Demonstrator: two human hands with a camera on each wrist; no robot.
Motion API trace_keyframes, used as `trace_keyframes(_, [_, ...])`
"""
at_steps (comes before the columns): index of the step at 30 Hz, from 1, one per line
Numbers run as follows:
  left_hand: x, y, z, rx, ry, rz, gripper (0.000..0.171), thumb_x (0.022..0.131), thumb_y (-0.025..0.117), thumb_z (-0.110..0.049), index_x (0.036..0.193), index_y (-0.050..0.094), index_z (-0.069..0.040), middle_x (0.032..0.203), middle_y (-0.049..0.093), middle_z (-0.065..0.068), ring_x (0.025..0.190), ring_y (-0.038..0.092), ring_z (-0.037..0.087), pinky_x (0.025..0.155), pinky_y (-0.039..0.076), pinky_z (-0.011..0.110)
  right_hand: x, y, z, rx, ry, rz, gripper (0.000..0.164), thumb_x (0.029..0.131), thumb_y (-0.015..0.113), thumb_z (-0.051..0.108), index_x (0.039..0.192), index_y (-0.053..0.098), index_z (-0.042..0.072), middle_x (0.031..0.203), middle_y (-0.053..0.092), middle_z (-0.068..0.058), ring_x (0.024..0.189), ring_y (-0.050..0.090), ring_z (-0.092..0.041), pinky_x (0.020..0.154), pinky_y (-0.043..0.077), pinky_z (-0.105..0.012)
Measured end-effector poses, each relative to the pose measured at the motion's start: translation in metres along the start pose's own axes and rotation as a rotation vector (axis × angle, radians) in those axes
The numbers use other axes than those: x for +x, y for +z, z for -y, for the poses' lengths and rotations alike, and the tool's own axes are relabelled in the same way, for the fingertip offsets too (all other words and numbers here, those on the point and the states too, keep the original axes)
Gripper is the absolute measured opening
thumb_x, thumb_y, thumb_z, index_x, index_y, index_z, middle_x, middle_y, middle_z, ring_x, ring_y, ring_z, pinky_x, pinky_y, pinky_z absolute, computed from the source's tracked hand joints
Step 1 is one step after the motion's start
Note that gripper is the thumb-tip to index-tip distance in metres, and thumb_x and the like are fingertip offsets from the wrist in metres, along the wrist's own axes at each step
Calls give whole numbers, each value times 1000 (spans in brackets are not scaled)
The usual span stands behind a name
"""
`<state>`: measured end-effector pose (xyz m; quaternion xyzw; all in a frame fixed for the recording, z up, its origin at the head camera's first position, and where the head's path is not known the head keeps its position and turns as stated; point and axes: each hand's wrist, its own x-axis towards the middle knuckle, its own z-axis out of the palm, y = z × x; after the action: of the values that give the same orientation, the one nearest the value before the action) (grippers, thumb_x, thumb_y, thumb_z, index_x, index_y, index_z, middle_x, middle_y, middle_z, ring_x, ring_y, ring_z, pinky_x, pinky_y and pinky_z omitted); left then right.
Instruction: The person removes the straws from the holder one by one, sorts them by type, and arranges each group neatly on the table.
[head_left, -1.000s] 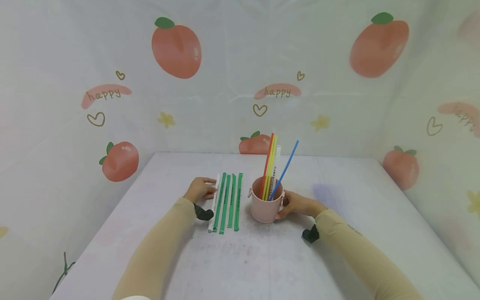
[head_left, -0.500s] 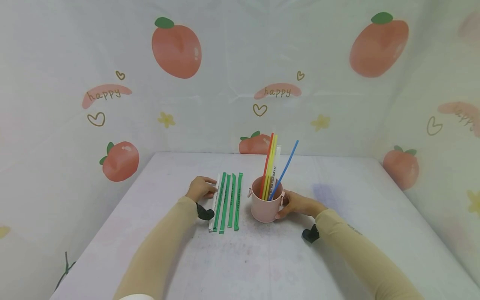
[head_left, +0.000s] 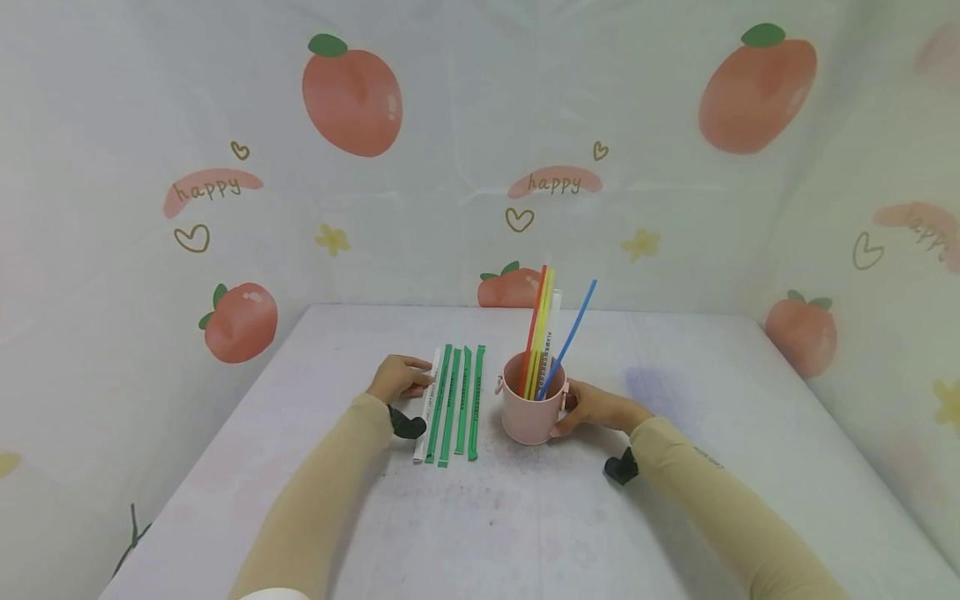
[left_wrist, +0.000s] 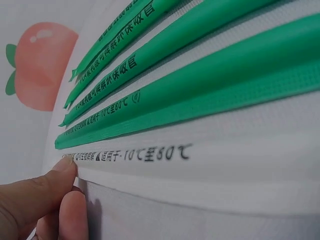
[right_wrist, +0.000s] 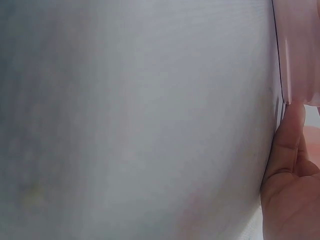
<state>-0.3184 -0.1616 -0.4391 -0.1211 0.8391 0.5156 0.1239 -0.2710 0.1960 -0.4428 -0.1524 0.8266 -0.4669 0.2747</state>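
Left hand [head_left: 392,379]: fingertip on far end of white wrapped straw [left_wrist: 200,175], another finger curled just below it; can't tell if it's a real pinch, underside hidden. Right hand [head_left: 596,408] grips pink bucket [head_left: 525,423] by its right side, thumb at the front near the base, other fingers mostly out of sight behind.

White straw lies on table [head_left: 450,533], leftmost in the row, just beside the green wrapped straws [head_left: 450,407]. Gap of tabletop between row and bucket; far table edge well behind both, open room between the forearms.

Straw bottoms inside bucket hidden; right wrist view mostly blur, bucket cut off.

Count: 1 white and 4 green on table; in bucket 1 red straw [head_left: 535,325], 1 blue straw [head_left: 571,333], 1 white-wrapped straw [head_left: 552,325], plus yellow straws [head_left: 542,333], overlapping, number unclear.
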Motion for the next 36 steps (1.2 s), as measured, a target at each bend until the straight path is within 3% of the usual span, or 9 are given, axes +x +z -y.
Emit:
trace_keyframes(15, [-4,-1,1,-39,-1,7,38,84,75,-7,121,67,-6,78,65,2,52,54,4,53,50,15,-1,-1,0,0,5,-10,68,75,83,13,131,45,2,105,44,-7,105,38,-26,87,34,-38])
trace_keyframes(27, [0,0,2,-62,-8,14,39,85,74,-7,122,66,-6,82,66,4,53,54,4,54,50,15,-2,0,0,16,15,-12,77,75,83,13,138,40,3,115,45,-9,111,38,-27,98,34,-42])
trace_keyframes(34, [-3,-2,2,-82,13,24,39,85,73,-6,124,65,-3,80,66,3,54,54,4,54,50,15,-2,-1,0,14,6,-9,74,75,83,13,136,42,2,112,45,-9,110,38,-27,95,34,-41])
trace_keyframes(36, [-2,-3,2,-90,3,24,40,85,73,-6,124,64,-3,77,66,2,53,54,4,54,50,15,-1,0,0,22,11,-6,77,75,83,14,139,40,3,118,46,-11,114,38,-28,101,34,-46])
